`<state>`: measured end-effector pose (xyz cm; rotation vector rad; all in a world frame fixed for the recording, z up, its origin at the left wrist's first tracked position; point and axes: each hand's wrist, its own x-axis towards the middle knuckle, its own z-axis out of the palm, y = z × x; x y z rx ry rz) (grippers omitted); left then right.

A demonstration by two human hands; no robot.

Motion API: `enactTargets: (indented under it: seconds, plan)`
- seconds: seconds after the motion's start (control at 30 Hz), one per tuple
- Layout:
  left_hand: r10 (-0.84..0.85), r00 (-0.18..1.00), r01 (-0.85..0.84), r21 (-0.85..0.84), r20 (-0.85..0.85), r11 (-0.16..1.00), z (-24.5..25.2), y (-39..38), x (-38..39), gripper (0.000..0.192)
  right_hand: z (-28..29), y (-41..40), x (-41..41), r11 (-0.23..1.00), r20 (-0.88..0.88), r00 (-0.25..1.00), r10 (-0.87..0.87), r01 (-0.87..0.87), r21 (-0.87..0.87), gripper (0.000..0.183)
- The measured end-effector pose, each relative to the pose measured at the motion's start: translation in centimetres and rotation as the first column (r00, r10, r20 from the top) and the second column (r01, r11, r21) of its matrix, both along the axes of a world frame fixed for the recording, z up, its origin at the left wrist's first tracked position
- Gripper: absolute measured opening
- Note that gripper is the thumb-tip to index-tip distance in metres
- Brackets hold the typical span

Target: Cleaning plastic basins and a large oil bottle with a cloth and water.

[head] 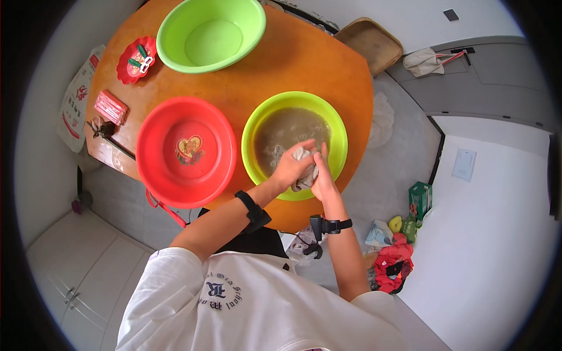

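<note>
Above the near right part of a yellow-green plastic basin (339, 131), my two hands press a bunched pale wet cloth (307, 174) between them. My left hand (290, 166) grips the cloth from the left, fingers pointing away from me. From the right, my right hand (324, 177) closes against it with the palm turned inward. Murky grey-brown water (293, 125) with some bubbles fills the lower part of the basin. Part of the cloth is hidden by my fingers. Black straps with small boxes sit around both my wrists.
A red plastic basin (224, 131) stands left of the yellow-green one, and a light green basin (213, 39) is farther back. On the orange-brown table (281, 66) are a red scalloped dish (125, 70) with small tools, a pink packet (111, 107) and a dark ornament (105, 129).
</note>
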<state>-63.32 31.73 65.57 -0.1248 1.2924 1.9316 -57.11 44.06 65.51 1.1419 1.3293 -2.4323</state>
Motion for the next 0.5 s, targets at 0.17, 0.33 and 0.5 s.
enactTargets:
  seconds: [0.17, 0.33, 0.5]
  plan:
    - [-0.067, 0.965, 0.04, -0.109, -0.252, 0.993, 0.2, 0.6, -0.3, 0.023, 0.7, 0.5, 0.0, 0.999, -0.027, 1.0, -0.013, 0.014, 0.029, 0.105]
    - [0.187, 0.98, -0.193, -0.093, -0.07, 0.977, 0.8, 1.3, -0.8, 0.021, 1.3, -0.5, 0.0, 0.999, -0.067, 0.997, 0.047, -0.047, 0.015, 0.115]
    - [0.025, 0.996, -0.03, -0.054, -0.087, 0.998, 1.6, 1.1, -1.9, 0.037, -0.4, 0.4, 0.9, 0.97, -0.153, 0.983, 0.105, -0.135, -0.204, 0.097]
